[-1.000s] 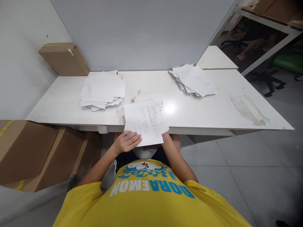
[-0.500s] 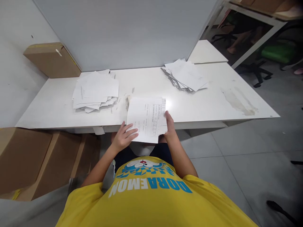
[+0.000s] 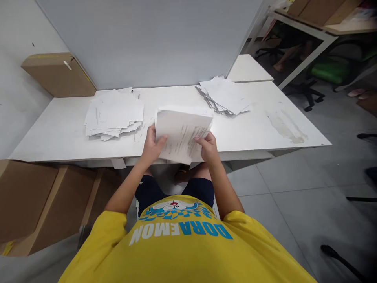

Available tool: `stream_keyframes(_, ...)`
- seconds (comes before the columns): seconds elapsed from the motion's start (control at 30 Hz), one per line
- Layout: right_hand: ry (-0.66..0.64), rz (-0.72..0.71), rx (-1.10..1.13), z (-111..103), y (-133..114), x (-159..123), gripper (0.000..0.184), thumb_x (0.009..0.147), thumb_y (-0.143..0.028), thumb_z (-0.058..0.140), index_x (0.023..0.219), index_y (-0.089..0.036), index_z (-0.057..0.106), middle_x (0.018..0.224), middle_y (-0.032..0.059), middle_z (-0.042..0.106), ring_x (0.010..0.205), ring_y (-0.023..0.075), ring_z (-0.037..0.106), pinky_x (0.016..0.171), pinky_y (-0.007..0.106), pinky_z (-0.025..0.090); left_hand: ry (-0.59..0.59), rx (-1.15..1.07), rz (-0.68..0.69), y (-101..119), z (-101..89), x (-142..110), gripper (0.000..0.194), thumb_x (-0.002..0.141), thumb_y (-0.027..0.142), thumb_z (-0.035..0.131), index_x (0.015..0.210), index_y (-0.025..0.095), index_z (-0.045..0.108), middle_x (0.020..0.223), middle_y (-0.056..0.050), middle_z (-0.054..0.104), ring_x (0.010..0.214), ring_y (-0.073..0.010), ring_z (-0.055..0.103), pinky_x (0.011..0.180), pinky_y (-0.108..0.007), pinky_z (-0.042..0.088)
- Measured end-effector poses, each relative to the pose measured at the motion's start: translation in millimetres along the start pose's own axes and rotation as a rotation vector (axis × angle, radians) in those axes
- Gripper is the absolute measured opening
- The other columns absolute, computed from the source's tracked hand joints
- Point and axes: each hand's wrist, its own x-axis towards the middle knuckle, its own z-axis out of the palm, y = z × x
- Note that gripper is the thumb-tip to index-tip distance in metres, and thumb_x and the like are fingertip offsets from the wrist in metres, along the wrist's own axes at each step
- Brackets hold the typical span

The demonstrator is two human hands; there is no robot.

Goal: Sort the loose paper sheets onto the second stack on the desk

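I hold a printed sheet of paper [image 3: 180,133] with both hands, lifted over the near edge of the white table [image 3: 256,133]. My left hand [image 3: 151,146] grips its left edge, thumb on top. At the sheet's lower right corner my right hand [image 3: 206,146] pinches it. The top of the sheet curls away from me. A loose pile of papers [image 3: 113,114] lies on the table to the left. A second pile of papers [image 3: 225,96] lies at the back right.
A cardboard box [image 3: 57,74] stands at the table's back left corner by the grey partition. More cardboard boxes [image 3: 44,200] sit on the floor at my left. A stain [image 3: 284,125] marks the table's right side. Office chairs and another person's legs show at the far right.
The sheet lay flat on the table's edge under my left hand. My right hand came up to its right side, and both hands have now raised it off the table.
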Motion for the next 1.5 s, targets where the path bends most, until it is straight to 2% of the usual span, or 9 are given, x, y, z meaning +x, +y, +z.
stream_keyframes(0.1, 0.019, -0.078, -0.054, -12.4, -8.5, 22.5, 0.023, 0.064, -0.029, 0.077, 0.085, -0.026, 0.069, 0.094, -0.0002, 0.073, 0.111, 0.029, 0.064, 0.094, 0.042, 0.052, 0.122, 0.045, 0.055, -6.6, 25.1, 37.7, 0.059, 0.091, 0.07, 0.046, 0.131, 0.026, 0.04, 0.126, -0.011, 0.055, 0.122, -0.0253, 0.056, 0.102, -0.041, 0.048)
stream_keyframes(0.3, -0.027, -0.154, -0.115, -43.9, -3.6, 51.9, 0.016, 0.066, -0.03, 0.073, 0.081, -0.026, 0.07, 0.08, -0.0031, 0.071, 0.093, 0.0243, 0.066, 0.092, 0.04, 0.052, 0.045, -0.062, 0.093, -31.2, 56.2, 57.7, 0.07, 0.085, 0.075, 0.049, 0.131, 0.023, 0.045, 0.127, -0.014, 0.058, 0.123, -0.0288, 0.057, 0.103, -0.046, 0.047)
stream_keyframes(0.57, -0.041, -0.047, -0.106, -44.5, 21.7, 42.7, 0.037, 0.061, -0.043, 0.079, 0.091, -0.024, 0.07, 0.092, 0.002, 0.073, 0.099, 0.0275, 0.065, 0.093, 0.041, 0.05, 0.08, -0.017, 0.111, -41.6, 62.3, 50.0, 0.063, 0.09, 0.071, 0.042, 0.129, 0.021, 0.045, 0.123, -0.015, 0.059, 0.121, -0.0289, 0.057, 0.103, -0.046, 0.047)
stream_keyframes(0.73, 0.04, -0.054, -0.09, -39.0, 23.1, 33.6, 0.031, 0.063, -0.043, 0.078, 0.087, -0.025, 0.068, 0.087, 0.0015, 0.072, 0.099, 0.0272, 0.065, 0.092, 0.041, 0.051, 0.1, -0.035, 0.105, -35.6, 61.2, 50.6, 0.061, 0.089, 0.07, 0.047, 0.127, 0.022, 0.047, 0.117, -0.013, 0.062, 0.113, -0.0284, 0.062, 0.098, -0.045, 0.05)
stream_keyframes(0.87, 0.095, -0.123, -0.069, -31.6, 0.4, 30.3, 0.028, 0.068, -0.042, 0.074, 0.091, -0.027, 0.066, 0.095, 0.0022, 0.071, 0.111, 0.028, 0.062, 0.094, 0.041, 0.052, 0.007, -0.106, 0.136, -20.7, 52.9, 49.9, 0.074, 0.085, 0.076, 0.047, 0.138, 0.024, 0.042, 0.13, -0.014, 0.058, 0.125, -0.0314, 0.056, 0.102, -0.046, 0.049)
stream_keyframes(1.03, 0.087, -0.202, -0.151, -19.1, -36.2, 22.2, 0.034, 0.077, -0.048, 0.066, 0.106, -0.029, 0.065, 0.112, 0.0049, 0.068, 0.124, 0.0311, 0.056, 0.094, 0.043, 0.053, -0.208, -0.156, -0.126, -6.9, 43.2, 26.9, 0.068, 0.079, 0.068, 0.065, 0.124, 0.017, 0.059, 0.12, -0.015, 0.068, 0.114, -0.0344, 0.064, 0.095, -0.049, 0.055)
stream_keyframes(1.27, -0.127, -0.429, -0.213, -18.0, -99.1, 55.5, 0.04, 0.082, -0.055, 0.065, 0.114, -0.032, 0.064, 0.119, 0.0007, 0.065, 0.123, 0.0295, 0.058, 0.088, 0.041, 0.052, -0.193, -0.264, -0.261, 12.3, 35.1, 11.6, 0.059, 0.078, 0.062, 0.07, 0.113, 0.016, 0.064, 0.111, -0.014, 0.073, 0.103, -0.0336, 0.069, 0.085, -0.048, 0.059)
stream_keyframes(1.4, -0.303, -0.343, -0.343, -22.8, -115.2, 82.2, 0.033, 0.08, -0.047, 0.074, 0.104, -0.027, 0.065, 0.1, 0.0025, 0.069, 0.102, 0.0218, 0.065, 0.08, 0.034, 0.056, -0.157, -0.357, -0.289, 13.7, 32.1, 11.5, 0.055, 0.077, 0.06, 0.072, 0.111, 0.017, 0.065, 0.107, -0.011, 0.074, 0.1, -0.0319, 0.07, 0.081, -0.043, 0.06)
stream_keyframes(1.5, -0.354, -0.231, -0.364, -24.2, -115.4, 86.6, 0.025, 0.081, -0.04, 0.076, 0.094, -0.023, 0.064, 0.084, 0.0009, 0.066, 0.086, 0.017, 0.066, 0.073, 0.03, 0.058, -0.133, -0.424, -0.308, 12.7, 29.7, 11.9, 0.051, 0.078, 0.057, 0.072, 0.111, 0.019, 0.064, 0.104, -0.009, 0.074, 0.098, -0.0303, 0.071, 0.079, -0.04, 0.059)
